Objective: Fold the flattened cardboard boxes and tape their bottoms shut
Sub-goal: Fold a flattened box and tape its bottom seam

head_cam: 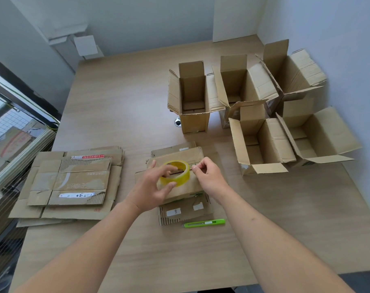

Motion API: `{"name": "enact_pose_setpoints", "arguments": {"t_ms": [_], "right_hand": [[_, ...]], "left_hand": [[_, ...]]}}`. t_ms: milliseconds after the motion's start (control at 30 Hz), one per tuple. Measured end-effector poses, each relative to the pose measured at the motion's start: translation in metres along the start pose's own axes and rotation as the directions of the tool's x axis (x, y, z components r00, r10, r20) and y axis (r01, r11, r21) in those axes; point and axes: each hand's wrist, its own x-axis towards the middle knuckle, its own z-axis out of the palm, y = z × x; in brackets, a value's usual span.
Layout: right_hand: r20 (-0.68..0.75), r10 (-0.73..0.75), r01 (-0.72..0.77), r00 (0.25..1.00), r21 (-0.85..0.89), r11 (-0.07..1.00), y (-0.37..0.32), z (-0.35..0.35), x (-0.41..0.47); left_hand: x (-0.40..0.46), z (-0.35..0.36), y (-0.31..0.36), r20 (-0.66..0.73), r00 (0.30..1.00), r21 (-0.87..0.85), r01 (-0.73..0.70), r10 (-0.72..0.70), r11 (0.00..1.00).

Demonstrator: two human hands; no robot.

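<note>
A yellow roll of tape [175,173] was held by the left hand [152,188], its fingers curled through and around the ring, just above a folded cardboard box [179,188] lying near the middle of the wooden tabletop [120,115]. The right hand [207,174] was closed in a pinch at the right side of the roll, thumb and forefinger pressed together on what appeared to be the free end of the tape; the strip itself was too thin to be made out. The box was seen with its closed flaps upward, a narrow dark seam showing through the ring.

A green utility knife [204,223] lay flat on the tabletop just in front of the box. To the left, a stack of flattened boxes [72,185] was piled, well apart from the hands. At the far right, five erected boxes [262,106] stood close together with their top flaps open. A small round metal fitting [177,122] was set in the tabletop beside the nearest tall box.
</note>
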Motion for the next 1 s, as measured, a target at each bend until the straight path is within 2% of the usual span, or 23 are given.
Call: {"name": "enact_pose_setpoints", "arguments": {"t_ms": [167,267,567,600,700,767,1000], "right_hand": [[0.016,0.049,-0.049,0.999,0.027,0.998,-0.002,-0.001,0.005],[-0.002,0.079,-0.079,0.997,0.051,0.996,-0.006,-0.004,0.007],[0.01,0.267,-0.254,0.964,0.345,0.903,-0.008,-0.017,0.022],[0.008,0.282,-0.268,0.959,0.344,0.9,-0.008,-0.021,0.023],[-0.053,0.313,-0.301,0.948,0.158,0.94,-0.006,-0.035,0.025],[-0.106,0.317,-0.306,0.942,0.105,0.946,-0.003,-0.042,0.027],[-0.161,0.414,-0.384,0.896,0.185,0.905,0.016,-0.044,0.035]], "left_hand": [[0.024,-0.013,0.016,0.001,1.0,-0.142,-0.002,0.002,0.99],[0.036,-0.016,0.015,-0.007,0.999,-0.128,0.041,-0.042,0.991],[0.055,-0.01,0.016,-0.011,0.975,-0.07,0.219,-0.22,0.973],[0.058,-0.01,0.019,0.006,0.973,-0.078,0.231,-0.231,0.97],[0.066,-0.009,0.028,0.079,0.961,-0.084,0.273,-0.266,0.958],[0.069,-0.005,0.032,0.091,0.955,-0.071,0.289,-0.283,0.955],[0.079,0.014,0.045,0.009,0.955,0.001,0.298,-0.298,0.955]]}}
